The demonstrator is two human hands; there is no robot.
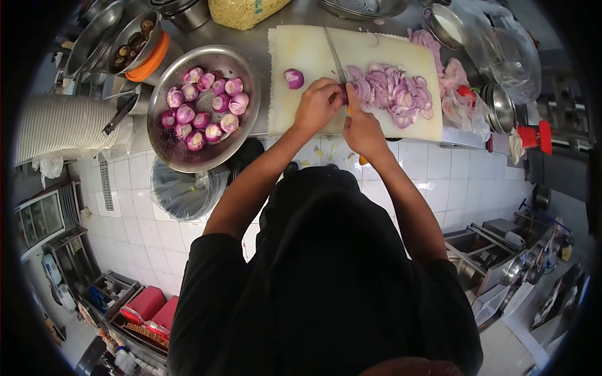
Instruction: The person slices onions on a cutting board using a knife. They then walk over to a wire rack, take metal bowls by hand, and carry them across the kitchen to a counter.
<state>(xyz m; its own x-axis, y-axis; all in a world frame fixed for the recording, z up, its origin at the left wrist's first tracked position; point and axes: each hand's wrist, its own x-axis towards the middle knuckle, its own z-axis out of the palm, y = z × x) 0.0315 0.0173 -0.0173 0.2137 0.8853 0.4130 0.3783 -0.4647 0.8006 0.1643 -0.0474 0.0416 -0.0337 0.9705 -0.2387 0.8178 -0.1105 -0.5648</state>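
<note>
Left hand (318,105): fingers bunched on red onion (344,94), just beside knife (335,55); blade points away, slanting left. Right hand (365,130): fingers wrapped round handle.

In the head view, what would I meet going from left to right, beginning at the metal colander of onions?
Metal colander, loose purple onion, left hand, right hand, plastic bag, stacked steel bowls.

One board (283,109); one knife (334,55); one colander (217,57) with about fifteen onions (201,120).
</note>
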